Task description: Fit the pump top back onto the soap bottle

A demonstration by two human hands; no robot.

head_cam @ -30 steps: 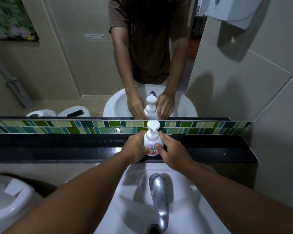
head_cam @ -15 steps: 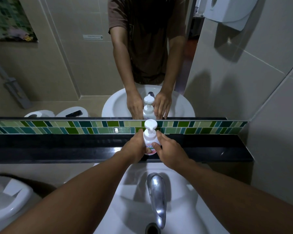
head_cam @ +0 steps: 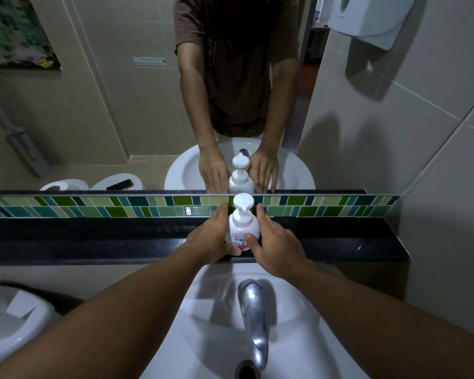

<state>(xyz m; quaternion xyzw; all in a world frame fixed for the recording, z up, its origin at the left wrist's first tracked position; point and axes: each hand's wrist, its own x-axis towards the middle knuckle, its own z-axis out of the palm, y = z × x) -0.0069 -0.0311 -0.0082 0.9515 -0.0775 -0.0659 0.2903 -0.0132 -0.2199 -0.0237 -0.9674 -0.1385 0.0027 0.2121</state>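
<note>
A white soap bottle [head_cam: 241, 228] with a pink label stands upright on the black ledge [head_cam: 93, 242], and its white pump top [head_cam: 243, 202] sits on the neck. My left hand [head_cam: 211, 239] is at the bottle's left side and my right hand [head_cam: 277, 244] at its right. On both hands the fingers are stretched out straight and apart beside the bottle, while the thumbs still touch its lower front. The mirror [head_cam: 121, 105] repeats the bottle with a small gap between it and the fingers.
A chrome faucet [head_cam: 253, 310] rises from the white sink [head_cam: 203, 337] just below my hands. A green tile strip [head_cam: 93, 209] runs behind the ledge. A white toilet [head_cam: 8, 318] is at the lower left, and a white dispenser [head_cam: 367, 20] hangs on the right wall.
Both hands were wrapped around the bottle; now their fingers have straightened and opened away from its sides. The bottle stays upright on the ledge.
</note>
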